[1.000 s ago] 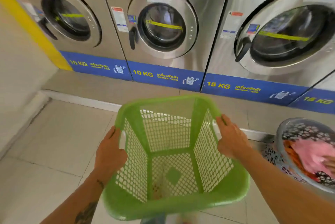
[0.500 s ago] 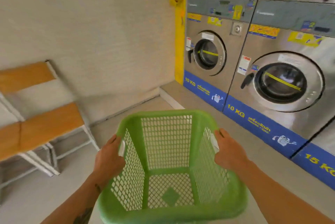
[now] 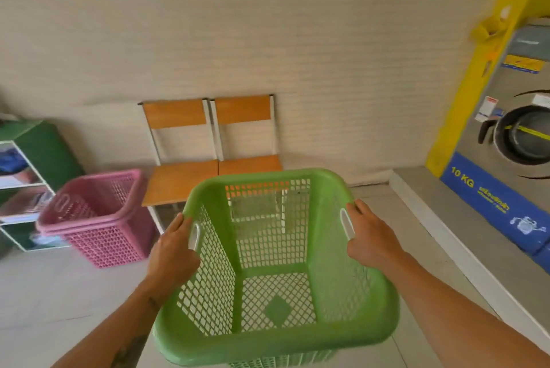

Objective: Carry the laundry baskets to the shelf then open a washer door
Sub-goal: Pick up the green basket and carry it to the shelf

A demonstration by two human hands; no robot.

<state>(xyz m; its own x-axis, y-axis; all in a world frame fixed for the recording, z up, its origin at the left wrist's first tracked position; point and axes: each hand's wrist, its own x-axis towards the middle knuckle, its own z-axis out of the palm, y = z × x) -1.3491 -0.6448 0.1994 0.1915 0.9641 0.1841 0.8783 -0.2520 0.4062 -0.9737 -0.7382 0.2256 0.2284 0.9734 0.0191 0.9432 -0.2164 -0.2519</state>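
Observation:
I hold an empty green laundry basket (image 3: 276, 335) in front of me, off the floor. My left hand (image 3: 172, 251) grips its left handle and my right hand (image 3: 372, 239) grips its right handle. Two stacked pink laundry baskets (image 3: 98, 218) stand on the floor at the left. Beside them, at the far left edge, is a green shelf (image 3: 41, 147) with white compartments holding items. At the right edge, a steel 10 KG washer (image 3: 488, 117) shows its round door (image 3: 523, 141), which is closed.
Two wooden chairs (image 3: 214, 168) with white metal frames stand against the beige wall, straight ahead behind the green basket. A raised concrete step (image 3: 440, 212) runs along the washers on the right. Posters hang high on the wall. Grey tiled floor lies below.
My view has swung left, away from the row of washers toward the wall with the chairs, pink baskets and shelf. Both hands keep the same hold on the green basket.

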